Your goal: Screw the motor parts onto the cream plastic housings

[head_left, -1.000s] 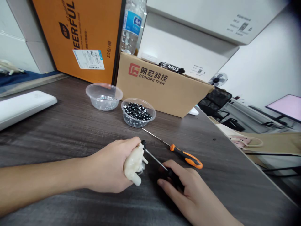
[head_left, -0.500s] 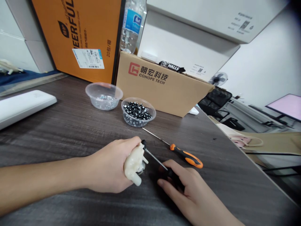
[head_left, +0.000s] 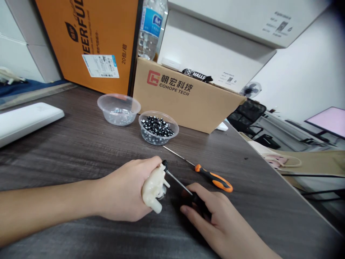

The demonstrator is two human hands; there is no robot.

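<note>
My left hand (head_left: 128, 190) is closed around a cream-coloured plastic part (head_left: 153, 185) with short tube-like stubs, held above the table; much of it is hidden by my fingers. A small black round piece (head_left: 165, 165) sits at its upper end, by my thumb. My right hand (head_left: 215, 212) grips the black handle of a screwdriver (head_left: 179, 182). Its metal shaft points up and left, and its tip meets the black piece. Behind my right hand, a second screwdriver with an orange and black handle (head_left: 214, 178) lies on the table.
A clear bowl (head_left: 159, 140) full of small black pieces stands beside another clear bowl (head_left: 118, 117) with a few small pieces. Behind them are a cardboard box (head_left: 175, 104) and an orange box (head_left: 107, 39). A white object (head_left: 29, 120) lies at the left on the dark table (head_left: 81, 144).
Almost nothing differs: both hands, the cream part and the screwdriver stay in place. The camera view has shifted very slightly.
</note>
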